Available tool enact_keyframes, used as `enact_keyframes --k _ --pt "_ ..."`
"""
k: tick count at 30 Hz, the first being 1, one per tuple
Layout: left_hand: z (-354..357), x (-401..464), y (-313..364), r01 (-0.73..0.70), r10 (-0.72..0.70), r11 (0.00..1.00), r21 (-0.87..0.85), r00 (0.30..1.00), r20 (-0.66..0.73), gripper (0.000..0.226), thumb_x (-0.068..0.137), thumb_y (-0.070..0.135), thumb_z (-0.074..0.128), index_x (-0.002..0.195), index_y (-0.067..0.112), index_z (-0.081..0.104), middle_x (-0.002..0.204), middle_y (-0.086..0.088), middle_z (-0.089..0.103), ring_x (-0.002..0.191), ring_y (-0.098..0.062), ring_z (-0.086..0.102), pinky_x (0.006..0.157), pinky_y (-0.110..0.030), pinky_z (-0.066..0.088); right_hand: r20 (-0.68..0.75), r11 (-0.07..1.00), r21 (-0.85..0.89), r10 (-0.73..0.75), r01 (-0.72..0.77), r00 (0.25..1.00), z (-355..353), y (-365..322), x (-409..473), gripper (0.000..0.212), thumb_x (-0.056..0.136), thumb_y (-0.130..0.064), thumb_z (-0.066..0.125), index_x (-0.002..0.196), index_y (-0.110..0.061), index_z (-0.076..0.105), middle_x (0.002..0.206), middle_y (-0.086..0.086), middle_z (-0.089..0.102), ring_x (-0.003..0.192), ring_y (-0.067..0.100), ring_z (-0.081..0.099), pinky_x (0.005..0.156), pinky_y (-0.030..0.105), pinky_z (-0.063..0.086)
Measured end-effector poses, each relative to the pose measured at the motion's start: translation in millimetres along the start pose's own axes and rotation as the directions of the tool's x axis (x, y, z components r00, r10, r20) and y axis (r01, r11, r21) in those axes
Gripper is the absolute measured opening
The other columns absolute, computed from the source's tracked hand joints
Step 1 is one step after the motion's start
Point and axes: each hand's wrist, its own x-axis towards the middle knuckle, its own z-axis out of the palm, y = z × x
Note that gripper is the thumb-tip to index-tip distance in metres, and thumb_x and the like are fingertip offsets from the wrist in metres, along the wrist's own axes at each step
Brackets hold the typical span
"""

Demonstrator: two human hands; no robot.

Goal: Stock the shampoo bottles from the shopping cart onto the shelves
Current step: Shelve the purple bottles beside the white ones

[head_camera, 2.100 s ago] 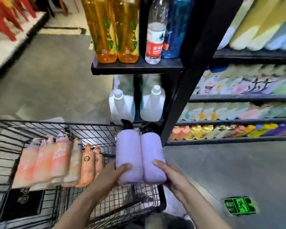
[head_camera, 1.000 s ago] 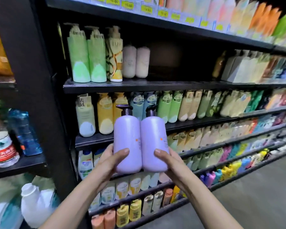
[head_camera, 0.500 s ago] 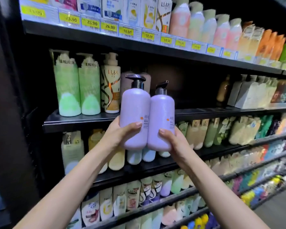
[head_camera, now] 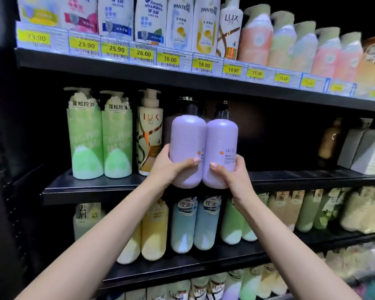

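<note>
Two lilac pump bottles with black pumps stand upright side by side, pressed together between my hands. My left hand [head_camera: 168, 167] grips the left lilac bottle [head_camera: 187, 137]; my right hand [head_camera: 230, 172] grips the right lilac bottle [head_camera: 222, 139]. Both bottles hover at the front edge of the black middle shelf [head_camera: 91, 186], their bases just above its lip. Behind them a dark gap on that shelf runs to the right. The shopping cart is out of view.
Left of the bottles on the same shelf stand two green bottles [head_camera: 100, 135] and a Lux bottle [head_camera: 149, 133]; pale bottles partly show behind. White cartons [head_camera: 368, 148] sit far right. The shelf above [head_camera: 182, 76] carries price tags and is full; lower shelves are packed.
I turned from the cart to the shelves and raised both lilac bottles from waist height up to the middle shelf, moving closer to it. Both hands kept their grip.
</note>
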Motion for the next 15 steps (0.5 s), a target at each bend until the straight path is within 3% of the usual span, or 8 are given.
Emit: enact_keyframes --k 3,7,12,15 --pt "5 13 -13 0.006 -0.002 0.998 0.062 0.998 -0.066 0.061 0.050 0.037 0.084 0.101 0.026 0.053 0.102 0.009 0.065 0.089 -0.004 0.064 0.073 -0.020 0.051 0.032 0.998 -0.059 -0.031 0.033 0.999 -3 8 19 0.074 0.058 -0.027 0.079 0.121 -0.014 0.043 0.115 -0.001 0.059 0.096 0.004 0.061 0.074 0.013 0.051" --pt "8 31 -21 0.019 -0.002 0.989 0.146 0.993 -0.116 0.058 0.063 0.024 0.088 0.107 0.015 0.051 0.096 0.008 0.062 0.083 -0.001 0.060 0.065 -0.018 0.047 0.130 0.985 -0.170 -0.008 0.031 0.991 -11 14 44 0.071 0.067 -0.016 0.086 0.122 -0.014 0.041 0.117 0.000 0.059 0.097 0.002 0.061 0.077 0.015 0.051" --pt "7 40 -27 0.069 -0.023 0.960 0.270 0.986 -0.168 0.097 0.037 0.060 0.085 0.111 0.008 0.049 0.108 -0.002 0.063 0.097 -0.015 0.063 0.086 -0.038 0.053 0.197 0.969 -0.245 0.043 0.007 0.979 -19 22 69 0.076 0.065 -0.020 0.086 0.123 -0.016 0.037 0.120 -0.002 0.058 0.106 0.009 0.060 0.092 0.028 0.049" --pt "8 36 -28 0.095 -0.033 0.934 0.344 0.983 -0.183 0.075 0.058 0.049 0.085 0.108 0.012 0.042 0.116 -0.001 0.057 0.103 -0.016 0.057 0.089 -0.035 0.048 0.260 0.972 -0.234 0.077 -0.014 0.963 -25 28 74 0.082 0.067 -0.021 0.085 0.131 -0.017 0.034 0.122 -0.006 0.058 0.110 0.007 0.059 0.097 0.030 0.047"
